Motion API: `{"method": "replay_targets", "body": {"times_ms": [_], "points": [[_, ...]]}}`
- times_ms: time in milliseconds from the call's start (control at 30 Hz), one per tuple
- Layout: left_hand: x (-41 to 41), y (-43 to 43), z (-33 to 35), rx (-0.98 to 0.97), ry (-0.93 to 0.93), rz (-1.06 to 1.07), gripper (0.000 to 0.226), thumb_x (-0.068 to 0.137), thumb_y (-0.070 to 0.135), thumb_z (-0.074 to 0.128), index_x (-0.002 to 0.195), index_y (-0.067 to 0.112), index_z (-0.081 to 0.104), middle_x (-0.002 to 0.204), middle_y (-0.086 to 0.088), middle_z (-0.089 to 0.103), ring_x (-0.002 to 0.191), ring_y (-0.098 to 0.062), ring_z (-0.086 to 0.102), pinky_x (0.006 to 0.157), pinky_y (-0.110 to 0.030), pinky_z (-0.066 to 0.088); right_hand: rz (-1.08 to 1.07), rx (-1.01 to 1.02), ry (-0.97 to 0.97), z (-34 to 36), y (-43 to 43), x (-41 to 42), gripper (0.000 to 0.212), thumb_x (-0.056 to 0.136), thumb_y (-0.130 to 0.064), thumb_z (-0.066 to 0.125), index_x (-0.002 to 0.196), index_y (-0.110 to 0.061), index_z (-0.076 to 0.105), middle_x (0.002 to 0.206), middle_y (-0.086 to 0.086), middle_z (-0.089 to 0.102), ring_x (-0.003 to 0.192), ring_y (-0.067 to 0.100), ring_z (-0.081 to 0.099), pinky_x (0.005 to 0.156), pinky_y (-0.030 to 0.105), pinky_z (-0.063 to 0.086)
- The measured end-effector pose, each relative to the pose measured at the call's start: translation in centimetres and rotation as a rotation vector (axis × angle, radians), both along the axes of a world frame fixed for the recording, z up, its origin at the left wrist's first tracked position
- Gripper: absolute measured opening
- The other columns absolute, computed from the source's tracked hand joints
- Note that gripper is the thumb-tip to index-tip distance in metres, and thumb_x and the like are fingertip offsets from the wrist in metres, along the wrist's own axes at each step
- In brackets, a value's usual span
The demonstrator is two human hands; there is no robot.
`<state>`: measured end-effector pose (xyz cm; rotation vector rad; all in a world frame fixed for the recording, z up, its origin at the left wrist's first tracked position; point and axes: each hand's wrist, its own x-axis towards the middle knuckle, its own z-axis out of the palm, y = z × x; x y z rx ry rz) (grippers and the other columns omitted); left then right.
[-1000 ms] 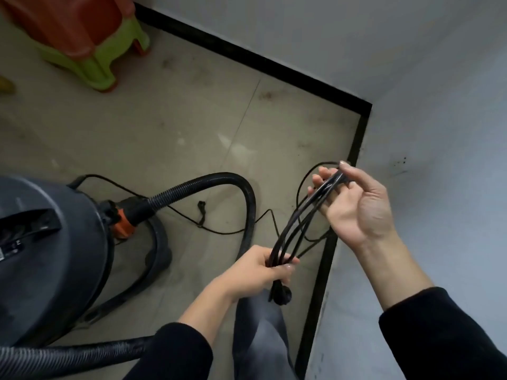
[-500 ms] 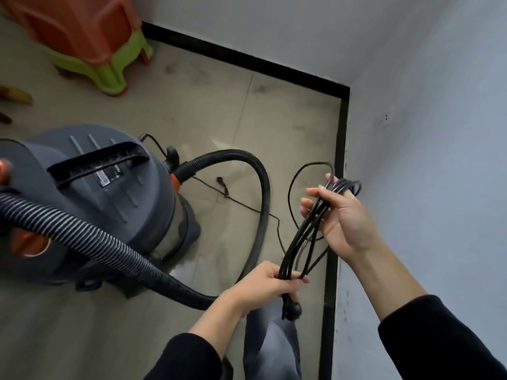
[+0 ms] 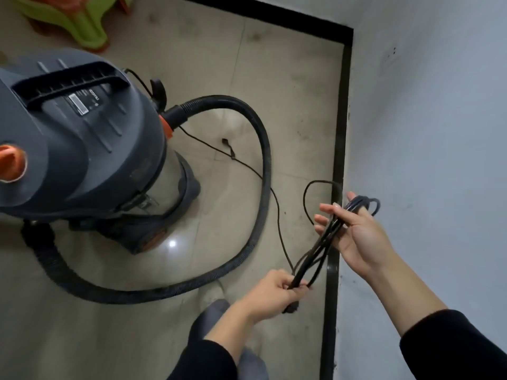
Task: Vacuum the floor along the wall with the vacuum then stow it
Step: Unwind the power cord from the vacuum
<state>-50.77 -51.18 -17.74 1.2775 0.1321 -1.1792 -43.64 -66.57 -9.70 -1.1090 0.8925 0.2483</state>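
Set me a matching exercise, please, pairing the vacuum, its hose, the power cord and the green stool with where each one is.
Things:
1 vacuum
2 hose
3 power cord
4 stool

Places:
A top left corner of the view
B strung in loops between left hand and right hand
C upright on the floor, at left
D arcing over the floor from the vacuum's side

Pairs: 1-C, 2-D, 3-B, 4-A

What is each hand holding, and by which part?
Both hold the looped power cord: the left hand grips the bundle's lower end; the right hand carries its upper loops.
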Motion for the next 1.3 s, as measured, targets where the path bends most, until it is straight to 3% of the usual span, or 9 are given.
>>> {"method": "replay_targets", "body": {"times_ms": [133,300,400,467,567,667,900,1167,1300], "points": [[-1.0,0.6,0.1,0.023,-0.047,0.008,0.014,0.095,0.012,0.061,0.093,0.021,0.072,0.084,-0.018,0.064,0.071,-0.019,0.060,0.068,-0.030,0.050,0.079,-0.002,-0.054,-0.6,0.2,-1.8,0.095,0.086,0.015,0.053,0.153,-0.028,0.002,0.104,0.016,0.067,0.083,0.024,0.070,0.075,0.039,0.056],[-2.2,1.2,0.9,0.011,-0.029,0.078,0.016,0.089,0.007,0.067,0.088,0.022,0.074,0.110,-0.028,0.067,0.084,-0.019,0.059,0.081,-0.029,0.052,0.104,0.037,-0.070,-0.9,0.0,-2.9,0.074,0.084,0.009,0.058,0.146,-0.012,0.025,0.102,0.011,0.072,0.090,0.023,0.069,0.093,0.046,0.051],[-2.4,1.9,1.3,0.003,-0.004,0.099,0.014,0.085,0.008,0.071,0.085,0.021,0.077,0.091,-0.010,0.072,0.082,-0.015,0.060,0.087,-0.029,0.051,0.167,-0.025,-0.029,-1.2,-0.4,-3.6,0.041,0.088,-0.003,0.061,0.127,-0.002,0.049,0.097,0.005,0.075,0.088,0.020,0.071,0.078,0.035,0.058],[-2.2,2.7,1.6,-0.003,0.006,0.053,0.012,0.087,0.014,0.069,0.079,0.017,0.077,0.078,-0.002,0.069,0.079,-0.014,0.062,0.088,-0.030,0.052,0.167,-0.044,-0.005,-1.5,-0.5,-4.0,0.037,0.089,-0.008,0.064,0.123,-0.001,0.053,0.097,0.007,0.074,0.086,0.019,0.070,0.074,0.034,0.057],[-1.9,3.8,2.0,-0.004,0.034,0.020,0.031,0.089,0.023,0.063,0.098,-0.006,0.071,0.071,-0.002,0.064,0.075,-0.012,0.062,0.083,-0.024,0.053,0.194,-0.004,0.013,-1.8,0.1,-4.8,0.026,0.087,-0.008,0.065,0.111,-0.007,0.059,0.097,0.008,0.073,0.089,0.019,0.068,0.076,0.035,0.055],[-1.8,4.7,2.8,-0.006,0.046,0.012,0.021,0.093,0.020,0.058,0.103,0.007,0.071,0.067,0.005,0.065,0.068,-0.009,0.060,0.071,-0.016,0.050,0.245,0.052,0.008,-1.7,1.2,-5.6,0.012,0.089,-0.003,0.061,0.099,-0.008,0.061,0.098,0.008,0.074,0.086,0.016,0.068,0.074,0.033,0.056],[-1.7,7.9,3.1,0.072,0.093,0.139,0.028,0.092,0.031,0.055,0.106,0.012,0.071,0.075,0.007,0.065,0.075,-0.010,0.067,0.074,-0.021,0.053,0.239,-0.049,0.076,-1.2,2.8,-6.2,0.003,0.095,-0.005,0.055,0.097,-0.003,0.055,0.072,0.010,0.066,0.065,0.023,0.066,0.059,0.034,0.060],[-1.0,10.6,3.1,0.125,0.086,0.375,0.030,0.099,0.033,0.046,0.111,0.014,0.065,0.071,0.004,0.063,0.079,-0.011,0.068,0.080,-0.029,0.054,0.201,-0.177,0.148,-0.8,2.5,-7.4,0.021,0.104,-0.008,0.037,0.087,-0.005,0.049,0.066,0.010,0.049,0.051,0.018,0.048,0.058,0.037,0.054],[-0.9,10.8,2.9,0.113,0.120,0.584,0.033,0.101,0.035,0.042,0.111,0.013,0.064,0.063,0.005,0.055,0.067,-0.007,0.064,0.074,-0.025,0.056,0.501,-0.329,0.161,-1.2,1.2,-8.6,0.015,0.103,-0.011,0.040,0.102,-0.008,0.055,0.056,0.000,0.041,0.042,0.011,0.038,0.045,0.028,0.044]]}}
